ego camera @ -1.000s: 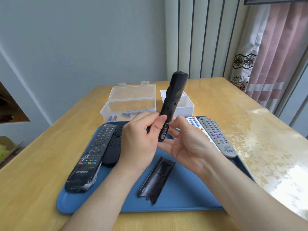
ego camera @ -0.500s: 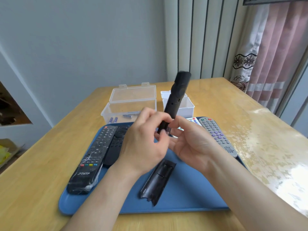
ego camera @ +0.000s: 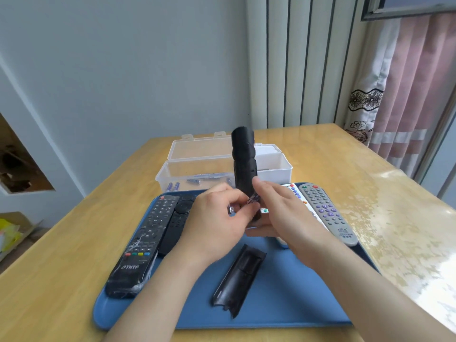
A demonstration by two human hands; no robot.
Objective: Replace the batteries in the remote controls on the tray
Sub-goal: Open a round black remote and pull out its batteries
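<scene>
My right hand (ego camera: 283,215) grips the lower end of a black remote (ego camera: 243,161) that stands nearly upright over the blue tray (ego camera: 291,299). My left hand (ego camera: 217,218) pinches a purple battery (ego camera: 251,201) at the remote's open compartment; a metal battery end (ego camera: 231,209) shows between its fingers. The remote's black battery cover (ego camera: 238,276) lies loose on the tray in front of my hands. Two black remotes (ego camera: 145,240) lie on the tray's left side. A grey remote (ego camera: 328,213) and a white remote (ego camera: 292,191) lie on its right.
Behind the tray stands an open clear plastic box (ego camera: 197,166) with several purple batteries in it, and next to it a white box (ego camera: 278,164). The wooden table (ego camera: 345,174) ends at a wall and curtains on the far side.
The black remote has swung from leaning right to almost upright. My left fingers now pinch a purple battery at its lower end, with a metal battery tip showing.
</scene>
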